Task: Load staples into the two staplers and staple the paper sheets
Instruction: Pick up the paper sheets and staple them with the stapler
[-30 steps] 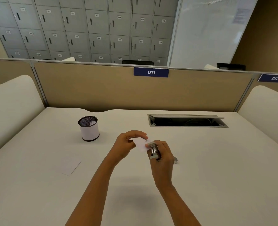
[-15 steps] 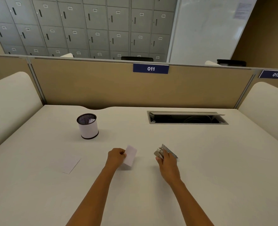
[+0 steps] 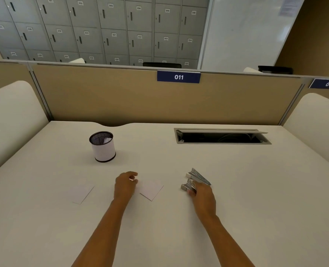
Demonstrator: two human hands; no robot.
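Staplers look small, hard and shiny, so likely a bit heavy and slippy; best held by the sides. I count two, touching, near the middle of the desk (image 3: 256,189): stapler one (image 3: 199,176) and stapler two (image 3: 187,186). The right hand (image 3: 202,193) curls around stapler two. Two thin, floppy paper sheets lie flat: one (image 3: 151,189) just beside the left hand (image 3: 125,186), whose loosely bent fingers hold nothing, and another (image 3: 82,193) nearer the left edge.

left hand (image 3: 125,185) | right hand (image 3: 203,194) | both forearms bare (sleeveless), no rings seen
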